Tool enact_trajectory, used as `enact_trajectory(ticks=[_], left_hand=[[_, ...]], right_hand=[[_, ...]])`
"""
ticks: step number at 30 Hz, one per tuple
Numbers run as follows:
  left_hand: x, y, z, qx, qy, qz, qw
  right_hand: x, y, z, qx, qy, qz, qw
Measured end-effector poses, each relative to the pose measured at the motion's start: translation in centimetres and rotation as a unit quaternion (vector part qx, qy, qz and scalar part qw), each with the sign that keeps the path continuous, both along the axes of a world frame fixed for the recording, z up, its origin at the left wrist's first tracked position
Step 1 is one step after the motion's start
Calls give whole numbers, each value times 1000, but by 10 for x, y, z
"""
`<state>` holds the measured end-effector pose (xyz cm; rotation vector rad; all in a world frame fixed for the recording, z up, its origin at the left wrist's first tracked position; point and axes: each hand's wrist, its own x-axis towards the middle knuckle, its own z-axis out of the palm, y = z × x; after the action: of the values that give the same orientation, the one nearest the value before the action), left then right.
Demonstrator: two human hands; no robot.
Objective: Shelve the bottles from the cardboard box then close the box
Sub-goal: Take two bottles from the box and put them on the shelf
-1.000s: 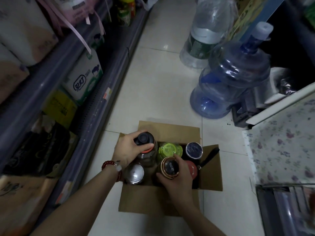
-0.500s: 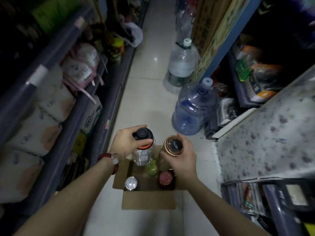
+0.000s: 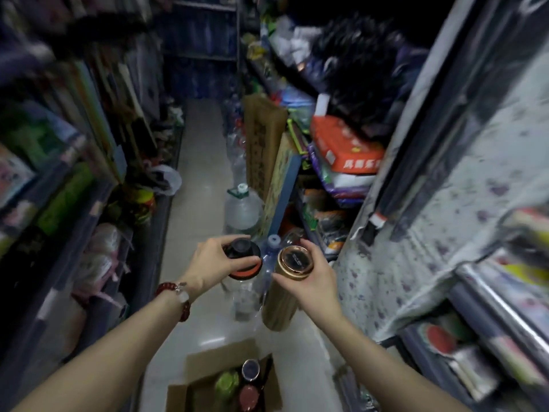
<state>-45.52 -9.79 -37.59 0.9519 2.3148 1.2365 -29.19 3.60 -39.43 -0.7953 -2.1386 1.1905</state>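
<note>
Above the aisle floor (image 3: 196, 162), hands grip two bottles: left hand (image 3: 211, 264) clear bottle (image 3: 242, 281), right hand (image 3: 312, 282) gold bottle (image 3: 285, 289).

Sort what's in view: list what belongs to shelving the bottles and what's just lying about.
Job:
left hand gripping the clear bottle
right hand gripping the gold bottle
cardboard box with green-lid bottle inside

Lying about:
water jug
orange pack
white bag

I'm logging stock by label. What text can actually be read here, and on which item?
None reads reliably.
Orange package: white characters, too blurred to read.
Gold bottle cap: faint lettering, too small.
Tall cardboard box: dark print, illegible.
Black-capped clear bottle: no text visible.
</note>
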Motion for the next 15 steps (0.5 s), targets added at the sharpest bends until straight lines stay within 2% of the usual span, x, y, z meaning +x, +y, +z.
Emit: enact_trajectory(ticks=[8,15], left_hand=[[53,56,142,49,57,-145,987],[122,114,244,97,81,-223,967]], right_hand=[[84,14,147,18,83,-93,992],[165,36,237,47,123,-153,979]])
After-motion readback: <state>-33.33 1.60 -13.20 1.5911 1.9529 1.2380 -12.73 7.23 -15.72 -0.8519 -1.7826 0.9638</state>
